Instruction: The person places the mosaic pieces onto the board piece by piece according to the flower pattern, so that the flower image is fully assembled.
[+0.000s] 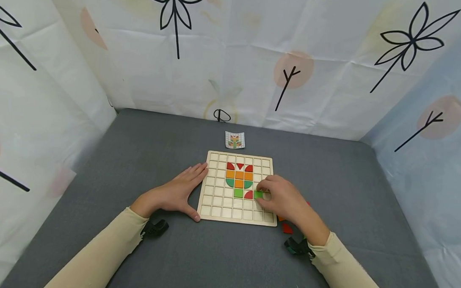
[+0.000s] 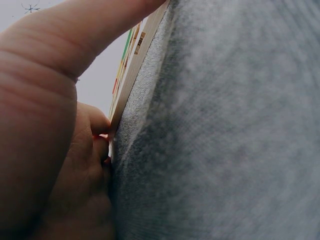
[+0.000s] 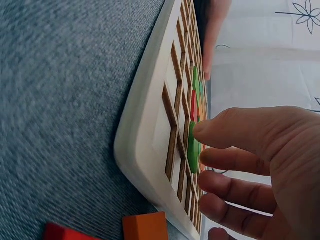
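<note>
A light wooden grid board (image 1: 217,201) lies on the grey table. Its middle cells carry red, orange, teal and green tiles. My left hand (image 1: 179,189) steadies the board's left side, fingers stretched along the edge and thumb at the near corner; the left wrist view shows the thumb (image 2: 75,40) up close. Over the board's right half, my right hand (image 1: 283,196) pinches a green square tile (image 3: 192,150) between thumb and fingertips. That tile sits at a cell right of a red quarter-round tile (image 1: 248,195). Another green square (image 1: 238,193) lies left of the red one.
Beyond the board's far edge lies a small pattern card (image 1: 235,140). Loose pieces, among them an orange one (image 3: 145,226) and a red one (image 1: 287,228), lie by the board's near right corner, partly under my right forearm. A white printed cloth (image 1: 253,39) hangs behind the table.
</note>
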A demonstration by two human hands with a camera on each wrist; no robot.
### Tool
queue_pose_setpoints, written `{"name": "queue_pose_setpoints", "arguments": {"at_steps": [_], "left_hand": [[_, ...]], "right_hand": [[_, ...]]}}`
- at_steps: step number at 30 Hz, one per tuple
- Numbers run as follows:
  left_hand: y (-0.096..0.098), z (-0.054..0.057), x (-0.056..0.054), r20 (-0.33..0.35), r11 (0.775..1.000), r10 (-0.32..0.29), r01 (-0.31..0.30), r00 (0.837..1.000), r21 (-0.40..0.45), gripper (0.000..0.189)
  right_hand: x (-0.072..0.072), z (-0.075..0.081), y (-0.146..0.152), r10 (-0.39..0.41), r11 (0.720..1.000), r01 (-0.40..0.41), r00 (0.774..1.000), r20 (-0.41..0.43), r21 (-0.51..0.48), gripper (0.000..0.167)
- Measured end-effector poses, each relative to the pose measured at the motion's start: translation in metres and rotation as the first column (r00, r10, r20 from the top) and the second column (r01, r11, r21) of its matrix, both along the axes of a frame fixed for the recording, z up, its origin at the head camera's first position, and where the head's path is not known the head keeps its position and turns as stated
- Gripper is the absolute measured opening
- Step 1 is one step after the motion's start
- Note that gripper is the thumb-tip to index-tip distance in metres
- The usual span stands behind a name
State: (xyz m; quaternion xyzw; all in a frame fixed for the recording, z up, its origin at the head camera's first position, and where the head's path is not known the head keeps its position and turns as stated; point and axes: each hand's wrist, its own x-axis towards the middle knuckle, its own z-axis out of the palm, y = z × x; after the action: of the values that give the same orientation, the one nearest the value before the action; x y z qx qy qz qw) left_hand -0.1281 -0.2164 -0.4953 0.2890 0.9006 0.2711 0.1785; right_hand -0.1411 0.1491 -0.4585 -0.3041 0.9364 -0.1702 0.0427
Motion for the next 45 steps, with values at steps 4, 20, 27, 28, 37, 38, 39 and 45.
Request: {"name": "queue_pose_setpoints", "arguments": {"at_steps": [4,20,27,28,37,38,39,45], "left_hand": [[0.0,-0.001,0.0,-0.005,1.0,-0.003,0.003,1.0,0.0,0.149],[0.0,0.0,0.0,0.004,1.0,0.001,-0.001,1.0,0.013,0.149],[-0.001,-0.004,-0.002,-0.005,1.0,-0.005,0.005,1.0,0.026,0.148],[-0.002,-0.003,-0.001,-0.003,1.0,-0.008,0.008,1.0,0.026,0.148],[-0.001,0.002,-0.001,-0.005,1.0,-0.012,0.012,1.0,0.021,0.147],[-0.001,0.002,-0.001,-0.005,1.0,-0.012,0.012,1.0,0.021,0.147],[-0.001,0.002,-0.001,-0.005,1.0,-0.012,0.012,1.0,0.022,0.147],[-0.001,0.001,-0.001,-0.004,1.0,-0.011,0.011,1.0,0.022,0.147]], "right_hand": [[0.0,0.0,0.0,0.003,1.0,-0.003,1.0,0.005,0.002,0.019],[-0.005,0.01,0.015,-0.028,0.999,0.029,0.999,0.032,-0.045,0.02],[-0.011,0.026,0.042,-0.089,0.992,0.087,0.996,-0.019,-0.088,0.021],[-0.011,0.029,0.046,-0.098,0.991,0.095,0.995,-0.022,-0.094,0.021],[-0.007,0.036,0.078,-0.168,0.983,0.168,0.986,-0.003,-0.08,0.021],[-0.006,0.037,0.081,-0.171,0.982,0.171,0.985,0.0,-0.078,0.021],[-0.006,0.037,0.084,-0.172,0.982,0.172,0.985,0.002,-0.074,0.021],[-0.001,0.038,0.099,-0.154,0.987,0.155,0.988,0.027,-0.029,0.02]]}}
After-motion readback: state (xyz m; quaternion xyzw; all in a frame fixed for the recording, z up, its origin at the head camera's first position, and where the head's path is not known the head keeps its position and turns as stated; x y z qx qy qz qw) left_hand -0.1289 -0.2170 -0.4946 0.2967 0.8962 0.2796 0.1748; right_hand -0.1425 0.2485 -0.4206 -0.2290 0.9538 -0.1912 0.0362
